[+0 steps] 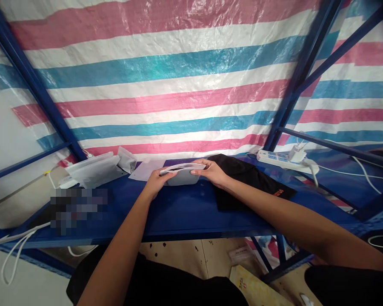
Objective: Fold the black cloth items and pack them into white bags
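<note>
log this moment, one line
left hand: holding grey pouch, left end; right hand: same, right end; mouth: open; black fabric: right of pouch

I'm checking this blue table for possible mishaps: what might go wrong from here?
The left hand and right hand hold the grey pouch by its open rim, so a loosened grip might let it slip. The right forearm crosses over the black cloth and might drag it.

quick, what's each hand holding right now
Left hand: holding the left end of the grey pouch.
Right hand: holding the pouch's right end.
</note>
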### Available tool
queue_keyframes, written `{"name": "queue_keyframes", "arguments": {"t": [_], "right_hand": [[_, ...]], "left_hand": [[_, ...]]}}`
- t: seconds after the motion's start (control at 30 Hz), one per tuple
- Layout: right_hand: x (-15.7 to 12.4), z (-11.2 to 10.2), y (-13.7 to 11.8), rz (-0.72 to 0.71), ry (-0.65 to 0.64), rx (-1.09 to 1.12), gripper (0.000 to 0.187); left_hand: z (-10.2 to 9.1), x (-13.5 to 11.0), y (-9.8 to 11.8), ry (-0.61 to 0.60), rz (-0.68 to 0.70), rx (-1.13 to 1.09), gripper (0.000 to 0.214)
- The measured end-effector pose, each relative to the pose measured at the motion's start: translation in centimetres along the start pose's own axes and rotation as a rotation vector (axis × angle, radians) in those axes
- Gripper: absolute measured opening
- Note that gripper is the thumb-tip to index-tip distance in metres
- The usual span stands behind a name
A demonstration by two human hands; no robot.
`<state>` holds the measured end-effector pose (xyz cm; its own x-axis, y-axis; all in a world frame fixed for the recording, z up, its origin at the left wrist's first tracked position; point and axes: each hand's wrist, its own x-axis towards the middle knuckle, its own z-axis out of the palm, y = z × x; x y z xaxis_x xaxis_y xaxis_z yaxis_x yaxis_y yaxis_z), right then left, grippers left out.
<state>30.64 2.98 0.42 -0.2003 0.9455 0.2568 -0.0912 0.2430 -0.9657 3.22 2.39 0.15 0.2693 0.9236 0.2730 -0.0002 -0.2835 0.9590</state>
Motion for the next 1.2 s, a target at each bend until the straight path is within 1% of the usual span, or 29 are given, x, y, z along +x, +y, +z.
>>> {"name": "queue_keyframes", "arguments": {"t": [0.13,0.27,0.33,0.4,0.47,0.6,0.67,0.7,0.77,0.83,0.93,1.0,1.03,1.1,1.2], "right_hand": [[-0.1,0.4,-0.1,0.039,0.049,0.096,0.048],[-0.1,0.7,-0.3,0.084,0.046,0.197,0.044],[-0.1,0.8,-0.4,0.092,0.039,0.220,0.046],[0.0,0.7,-0.2,0.060,0.049,0.189,0.050],[0.2,0.5,0.1,-0.026,0.090,0.082,0.050],[0.4,-0.1,0.9,-0.277,0.215,-0.271,0.041],[0.2,-0.3,1.0,-0.396,0.239,-0.453,0.039],[0.0,-0.4,0.9,-0.460,0.239,-0.546,0.042],[-0.4,-0.3,0.4,-0.608,0.211,-0.717,0.049],[-0.9,0.2,-0.3,-0.745,0.148,-0.840,0.054],[-1.6,1.4,-0.9,-0.880,-0.028,-0.906,0.054],[-1.9,2.2,-0.9,-0.938,-0.148,-0.900,0.045],[-2.0,2.5,-0.8,-0.961,-0.187,-0.890,0.039],[-2.0,2.8,-0.6,-0.986,-0.214,-0.878,0.027],[-1.8,2.6,-0.6,-0.988,-0.213,-0.888,0.019]], "left_hand": [[0.2,0.0,0.0,0.018,-0.032,-0.033,0.049],[0.4,-0.1,-0.1,0.035,-0.023,-0.064,0.052],[0.5,0.0,-0.2,0.033,-0.013,-0.063,0.053],[0.6,0.1,-0.4,0.029,0.011,-0.039,0.053],[0.6,0.3,-0.5,0.026,0.053,0.005,0.051],[0.8,0.5,-0.5,0.036,0.214,0.163,0.049],[0.9,0.4,-0.5,0.043,0.286,0.266,0.049],[0.9,0.3,-0.5,0.035,0.311,0.322,0.049],[1.0,0.1,-0.6,0.000,0.355,0.432,0.049],[1.2,-0.1,-0.6,-0.050,0.414,0.535,0.049],[1.6,-0.3,-0.6,-0.113,0.535,0.689,0.045],[2.0,-0.4,-0.5,-0.163,0.616,0.795,0.042],[2.2,-0.4,-0.5,-0.186,0.643,0.843,0.040],[2.6,-0.5,-0.4,-0.216,0.670,0.928,0.038],[3.1,-0.4,-0.4,-0.216,0.672,1.007,0.037]]}}
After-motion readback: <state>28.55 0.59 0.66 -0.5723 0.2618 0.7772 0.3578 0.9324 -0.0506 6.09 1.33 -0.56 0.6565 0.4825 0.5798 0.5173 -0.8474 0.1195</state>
